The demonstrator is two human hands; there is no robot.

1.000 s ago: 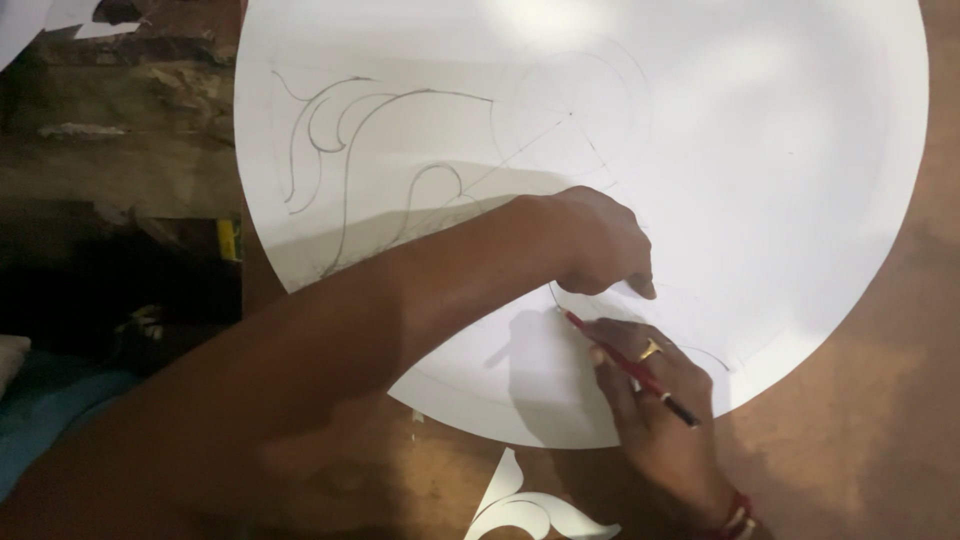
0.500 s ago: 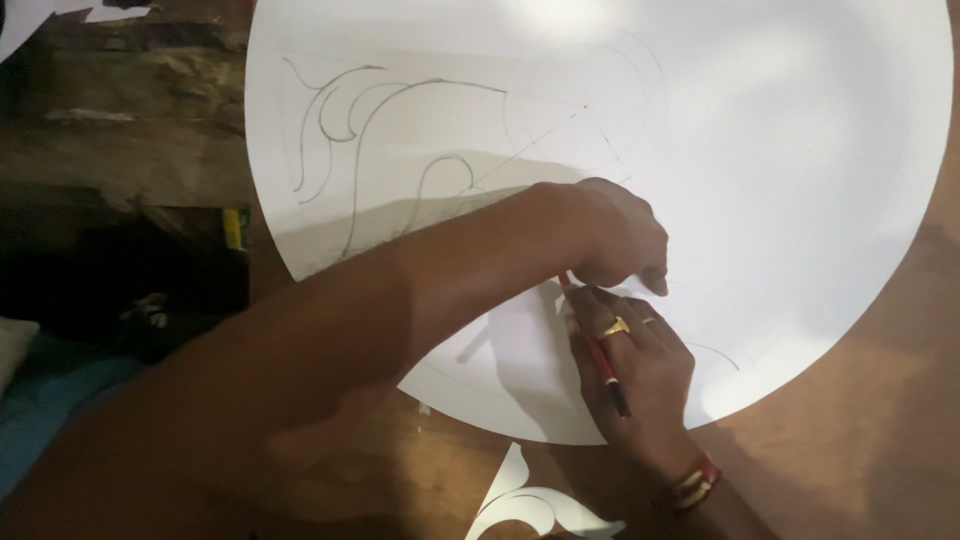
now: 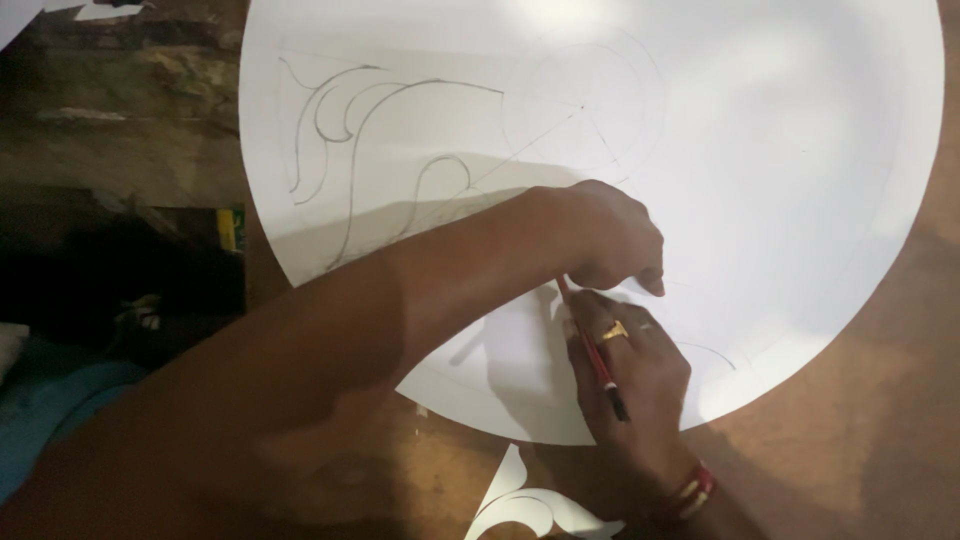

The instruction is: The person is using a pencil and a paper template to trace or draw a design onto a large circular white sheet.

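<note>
So compared to a second ago, the right hand (image 3: 635, 365) has slid up and tucked in right under the left one, and the red pencil (image 3: 592, 350) has swung round: it was slanting out to the right, now it runs nearly straight up the back of the fingers with its tip at the left hand's knuckles. The big white paper disc (image 3: 760, 180) looks like it hasn't budged on the brown floor (image 3: 860, 440).

Left hand (image 3: 610, 235) comes in across the body, forearm stretched over the disc's lower-left part, fingers curled and pressed down on the paper near its lower edge. Right hand reaches up from the bottom edge, wrist bent, fingers pinched together around the pencil, gold ring (image 3: 614, 330) showing and a red bracelet (image 3: 692, 490) on the wrist.

Pencilled curls sit at the disc's upper left. A small white cutout (image 3: 520, 500) lies on the floor just below the disc.
</note>
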